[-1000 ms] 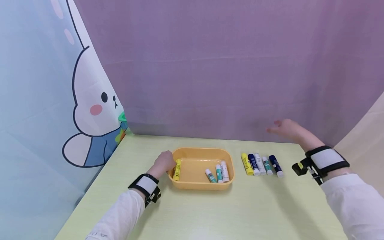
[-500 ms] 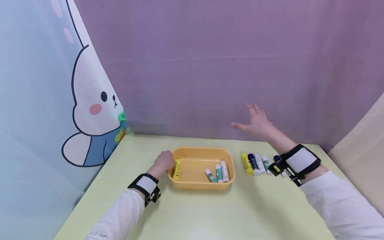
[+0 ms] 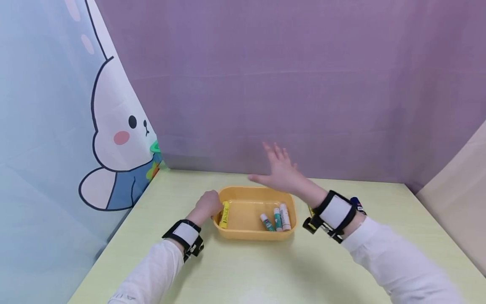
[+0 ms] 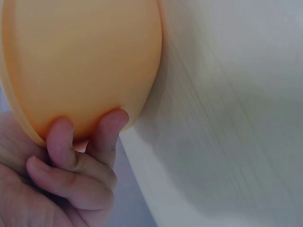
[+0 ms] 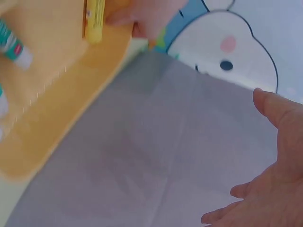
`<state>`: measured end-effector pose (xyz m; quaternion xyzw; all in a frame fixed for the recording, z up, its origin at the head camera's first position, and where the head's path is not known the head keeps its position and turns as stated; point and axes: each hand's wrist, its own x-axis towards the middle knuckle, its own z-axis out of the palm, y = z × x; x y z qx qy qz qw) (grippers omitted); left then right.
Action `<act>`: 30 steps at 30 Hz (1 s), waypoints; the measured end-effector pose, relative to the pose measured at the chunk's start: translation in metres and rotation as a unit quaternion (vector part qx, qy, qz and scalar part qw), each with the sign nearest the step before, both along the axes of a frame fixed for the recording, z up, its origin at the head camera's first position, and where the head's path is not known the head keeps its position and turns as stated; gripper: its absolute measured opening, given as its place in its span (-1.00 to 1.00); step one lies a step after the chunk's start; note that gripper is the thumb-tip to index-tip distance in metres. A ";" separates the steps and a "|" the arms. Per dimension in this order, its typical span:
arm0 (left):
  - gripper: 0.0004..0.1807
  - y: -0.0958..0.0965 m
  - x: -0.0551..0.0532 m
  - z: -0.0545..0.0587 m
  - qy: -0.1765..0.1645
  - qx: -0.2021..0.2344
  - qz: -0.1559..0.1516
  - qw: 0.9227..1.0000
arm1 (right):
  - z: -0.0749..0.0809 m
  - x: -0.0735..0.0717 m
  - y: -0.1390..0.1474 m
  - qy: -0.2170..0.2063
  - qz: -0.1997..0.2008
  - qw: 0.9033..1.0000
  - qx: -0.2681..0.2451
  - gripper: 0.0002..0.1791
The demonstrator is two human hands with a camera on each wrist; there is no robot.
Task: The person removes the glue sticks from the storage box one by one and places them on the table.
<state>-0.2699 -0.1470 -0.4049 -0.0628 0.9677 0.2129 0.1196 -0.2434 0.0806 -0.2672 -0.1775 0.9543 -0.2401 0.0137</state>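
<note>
- While I watch the head view, my right hand [image 3: 280,171] hovers in the middle of the frame, above the far rim of the orange tray [image 3: 253,234], fingers spread and straight, holding nothing.
- What could go wrong, as I judge it: that open hand hangs low over the tray, and a downward sweep could clip the rim and tip or slide it; the wrist strap could also drag across the sticks lying just right of the tray, mostly hidden beneath my forearm.
- My left hand [image 3: 206,207] sits left of centre, fingers curled against the tray's left end. In the left wrist view the fingertips [image 4: 110,124] press on the tray's outer wall [image 4: 85,56], gripping it. If that grip slackens, I think the tray could skid on the smooth pale green table [image 3: 265,270].
- A yellow stick [image 3: 225,214] leans inside the tray's left end, just beside the left hand; I cannot tell whether the fingers touch it. A nudge could roll it.
- Three small sticks lie side by side in the tray's lower right: two teal and white ones [image 3: 278,219] and a white one [image 3: 285,216].
- A dark blue stick [image 3: 356,202] peeks out just right of my right wrist strap.
- A purple curtain [image 3: 303,76] fills the upper frame; a cartoon rabbit curtain [image 3: 117,139] hangs at the left.
</note>
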 end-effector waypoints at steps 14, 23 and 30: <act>-0.82 0.000 -0.002 -0.001 0.004 -0.010 -0.011 1.000 | -0.062 0.002 -0.061 -0.055 0.044 0.997 0.018 0.12; -0.86 0.000 0.003 0.003 0.009 0.000 -0.007 1.000 | -0.105 -0.006 -0.083 -0.141 0.064 0.988 -0.022 0.05; -0.91 -0.001 0.002 0.002 0.018 -0.008 -0.015 1.000 | -0.132 -0.008 -0.099 -0.149 0.052 0.987 -0.026 -0.03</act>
